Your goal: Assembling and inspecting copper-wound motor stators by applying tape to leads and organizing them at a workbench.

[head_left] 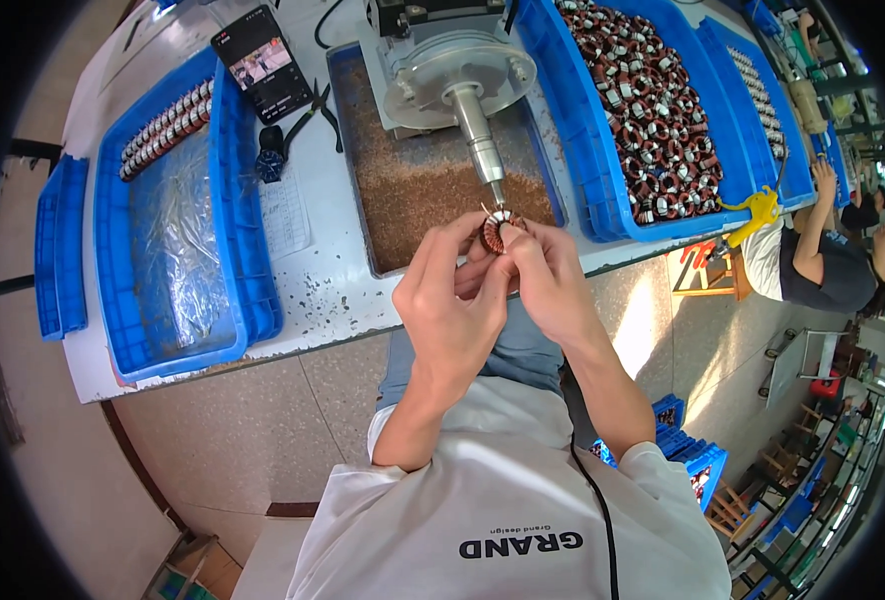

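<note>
A wire-wound ring coil (493,236), dark red with a white part, sits pinched between the fingertips of both hands. My left hand (450,300) is closed on its left side, and my right hand (546,277) is closed with the thumb over its right side. Just above the coil, the pointed tip of a metal spindle (478,140) reaches down from a machine with a clear round guard (418,100). Whether the tip touches the coil is hard to make out. Under the spindle lies a blue tray (375,268) strewn with brown shavings.
To the right, a blue bin (588,195) is heaped with similar coils. A blue bin (253,290) on the left holds rows of coils and clear plastic. Pliers (315,115), a watch (271,160) and a phone (263,65) lie between. Another person (833,260) works at far right.
</note>
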### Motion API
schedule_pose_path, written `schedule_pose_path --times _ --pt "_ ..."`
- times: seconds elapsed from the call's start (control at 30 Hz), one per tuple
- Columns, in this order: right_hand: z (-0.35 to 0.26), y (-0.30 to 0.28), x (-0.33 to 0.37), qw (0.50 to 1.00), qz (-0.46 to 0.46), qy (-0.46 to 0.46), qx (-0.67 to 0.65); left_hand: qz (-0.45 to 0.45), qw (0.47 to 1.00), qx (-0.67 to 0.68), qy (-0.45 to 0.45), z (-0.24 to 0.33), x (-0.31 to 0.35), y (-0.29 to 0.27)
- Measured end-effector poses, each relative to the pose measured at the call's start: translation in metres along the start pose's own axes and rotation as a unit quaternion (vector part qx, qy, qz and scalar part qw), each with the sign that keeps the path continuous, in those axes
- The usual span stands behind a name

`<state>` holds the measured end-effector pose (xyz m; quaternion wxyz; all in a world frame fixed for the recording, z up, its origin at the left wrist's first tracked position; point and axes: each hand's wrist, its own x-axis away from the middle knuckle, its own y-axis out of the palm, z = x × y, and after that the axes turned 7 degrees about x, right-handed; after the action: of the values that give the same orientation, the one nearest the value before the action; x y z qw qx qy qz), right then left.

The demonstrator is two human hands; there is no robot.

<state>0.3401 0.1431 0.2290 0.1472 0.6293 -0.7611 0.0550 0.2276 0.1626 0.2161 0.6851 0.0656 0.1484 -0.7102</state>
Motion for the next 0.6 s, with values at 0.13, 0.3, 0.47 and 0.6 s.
schedule_pose_path --times 0.13,0.3,0.47,0.6 --pt "0.007 -0.003 -0.001 1.000 0.010 0.006 0.016 -0.001 1.000 0.008 -0.009 0.000 0.001 0.001" --pt "0.002 0.003 0.005 1.000 0.003 0.006 0.008 0.014 1.000 0.013 0.000 -0.002 0.006 -0.002" --pt "0.004 0.001 0.005 0.999 0.012 0.007 0.032 0.008 1.000 0.027 0.002 -0.001 0.002 -0.005" --pt "0.012 0.003 0.004 0.999 0.038 -0.012 -0.016 -0.005 0.999 0.045 -0.012 0.002 -0.001 -0.007"
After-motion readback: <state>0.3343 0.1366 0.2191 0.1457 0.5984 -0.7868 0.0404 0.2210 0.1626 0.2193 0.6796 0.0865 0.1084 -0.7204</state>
